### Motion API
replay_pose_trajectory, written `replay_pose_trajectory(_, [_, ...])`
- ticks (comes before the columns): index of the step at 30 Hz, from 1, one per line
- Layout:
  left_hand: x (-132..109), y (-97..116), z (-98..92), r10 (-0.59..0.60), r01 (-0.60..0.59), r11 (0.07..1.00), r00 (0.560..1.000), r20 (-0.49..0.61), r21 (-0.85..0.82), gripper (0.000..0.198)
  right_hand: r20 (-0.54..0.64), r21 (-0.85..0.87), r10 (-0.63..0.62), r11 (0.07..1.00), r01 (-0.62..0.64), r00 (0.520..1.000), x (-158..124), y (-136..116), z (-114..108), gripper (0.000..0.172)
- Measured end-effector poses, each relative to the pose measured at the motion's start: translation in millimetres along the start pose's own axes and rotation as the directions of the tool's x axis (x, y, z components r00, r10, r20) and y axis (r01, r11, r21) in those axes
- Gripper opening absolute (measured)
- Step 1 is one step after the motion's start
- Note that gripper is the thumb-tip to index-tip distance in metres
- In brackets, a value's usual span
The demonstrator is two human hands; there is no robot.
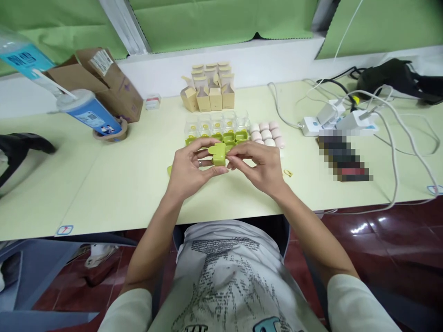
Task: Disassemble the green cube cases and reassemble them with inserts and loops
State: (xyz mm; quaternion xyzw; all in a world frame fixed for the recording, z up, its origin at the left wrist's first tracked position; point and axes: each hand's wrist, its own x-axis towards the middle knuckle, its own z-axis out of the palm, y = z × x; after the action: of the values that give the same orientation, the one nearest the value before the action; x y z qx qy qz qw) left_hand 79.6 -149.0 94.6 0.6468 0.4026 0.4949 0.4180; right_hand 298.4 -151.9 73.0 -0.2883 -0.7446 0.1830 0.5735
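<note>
Above the table's front half, my left hand (190,171) grips a small lime-green plastic case (218,155) between thumb and fingers. My right hand (259,166) pinches at the right side of that case; its fingertips partly cover whatever they grip there. Just behind my hands sit several green open cups (229,137) in rows, with clear plastic lids (217,123) standing along their far side. Pink and white rounded pieces (266,133) lie grouped to the right of the cups. A small yellow clip-like piece (288,173) rests near my right wrist. Another green part (169,171) shows beside my left hand.
Small tan cartons (209,97) stand open at the back. On the left are a blue-labelled tub (92,115) and a brown cardboard box (121,87). To the right, a white power strip (311,127) with chargers trails looping cables past the table edge, beside a blurred-out patch (344,157).
</note>
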Motion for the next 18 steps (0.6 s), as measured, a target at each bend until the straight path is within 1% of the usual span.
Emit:
replay_pose_trajectory(1, [-1,0,-0.2,0.001,-0.001,1.0,1.0,0.005,0.001,0.076,0.001,0.044,0.028,0.999,-0.028,1.0,0,0,1,0.02])
replay_pose_trajectory(3, [-1,2,-2.4,0.005,-0.005,1.0,1.0,0.026,0.011,0.076,0.026,0.208,0.132,0.969,-0.135,0.991,0,2,5,0.026])
replay_pose_trajectory(5, [-1,3,-6.1,0.008,-0.009,1.0,0.998,0.057,0.023,0.076,0.084,0.396,0.256,0.878,-0.268,0.963,1,3,7,0.034])
replay_pose_trajectory(7, [0,4,-9.9,0.022,-0.025,0.999,0.996,0.087,0.026,0.075,0.137,0.509,0.338,0.782,-0.359,0.931,3,5,7,0.042])
replay_pose_trajectory(9, [1,3,-12.6,0.046,-0.048,0.999,0.993,0.108,0.023,0.073,0.172,0.561,0.369,0.726,-0.399,0.913,6,7,5,0.043])
replay_pose_trajectory(12, [2,0,-13.5,0.063,-0.068,0.997,0.991,0.117,0.036,0.074,0.207,0.608,0.374,0.675,-0.419,0.904,8,8,1,0.035])
replay_pose_trajectory(14, [2,-2,-12.6,0.06,-0.066,0.996,0.992,0.109,0.057,0.075,0.204,0.619,0.389,0.66,-0.426,0.898,8,8,0,0.035])
replay_pose_trajectory(18, [0,-3,-9.9,0.062,-0.069,0.994,0.994,0.092,0.08,0.076,0.189,0.6,0.439,0.657,-0.457,0.878,6,7,4,0.041])
